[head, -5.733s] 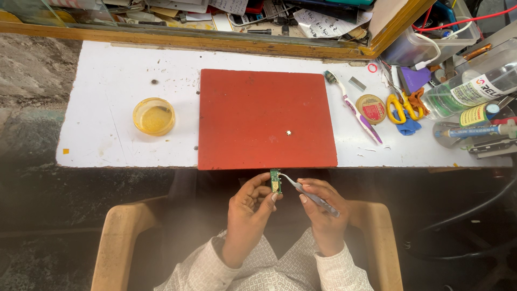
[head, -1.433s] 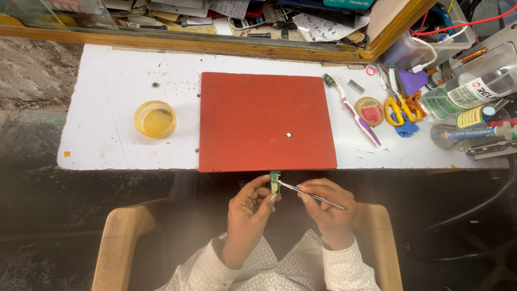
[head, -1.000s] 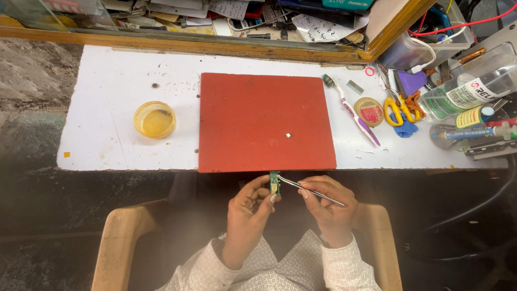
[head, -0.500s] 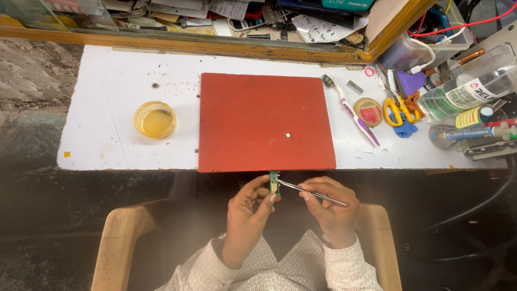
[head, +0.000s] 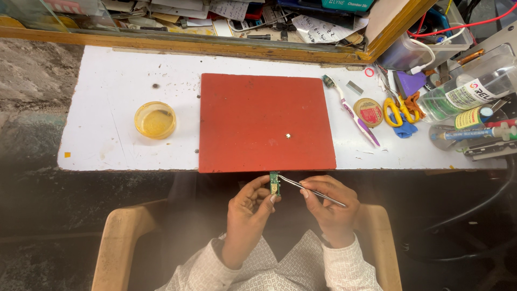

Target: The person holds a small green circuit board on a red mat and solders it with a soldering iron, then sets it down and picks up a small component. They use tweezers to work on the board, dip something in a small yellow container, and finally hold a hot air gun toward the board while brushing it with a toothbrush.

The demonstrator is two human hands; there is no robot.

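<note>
Your left hand pinches a small green circuit board between thumb and fingertips, holding it upright just below the near edge of the counter. That grip is pressed together on the lower part of the board, with the upper end standing free.

Your right hand sits just to the right of it, fingers pressed around a pair of metal tweezers. The tweezers run up and to the left from that grip, and their tips meet the board's right side. You cannot tell from here whether the tips hold anything.

Straight beyond both hands lies a red work mat on the white counter, with a tiny pale component resting on it, well apart from the board. Beyond and to the left of your left hand stands a round yellow dish. Beyond and to the right of your right hand lie a toothbrush, a small round tin and yellow-handled scissors. Both hands hover over your lap, between the wooden arms of the chair.
</note>
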